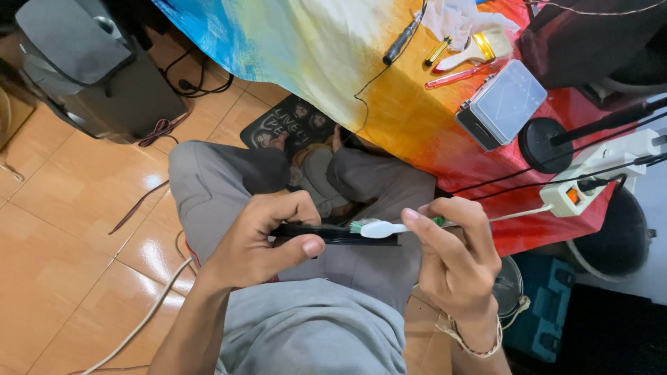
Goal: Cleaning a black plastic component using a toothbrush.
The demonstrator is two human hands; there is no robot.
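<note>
The left hand (260, 243) holds a flat black device (337, 234) over the lap. Its fingers (288, 207) curl over the far edge and the thumb presses on the near edge, so the device is pinched between them. The device lies almost level, and its right end sticks out free of the fingers.

The right hand (455, 260) holds a white toothbrush (389, 228). Its fingers are pressed together around the handle, with the index finger stretched along it. The green and white bristles point toward the left fingers and touch the top face of the black device, just beside the left thumb. The tail of the handle goes out past the right fingers toward the edge of the tabletop (417, 125).

The edge of the tabletop, covered with a colourful cloth, is beyond the fingers and hangs over the knees. On it, well apart from both hands, there are a clear plastic box (501, 104), a paintbrush (479, 50), a black pen-like tool (401, 42) and a white power strip (590, 177).

To the left of the left fingers there is open tiled floor (62, 229) with some cables on it. Between the hands and the cloth edge there is only narrow room.
</note>
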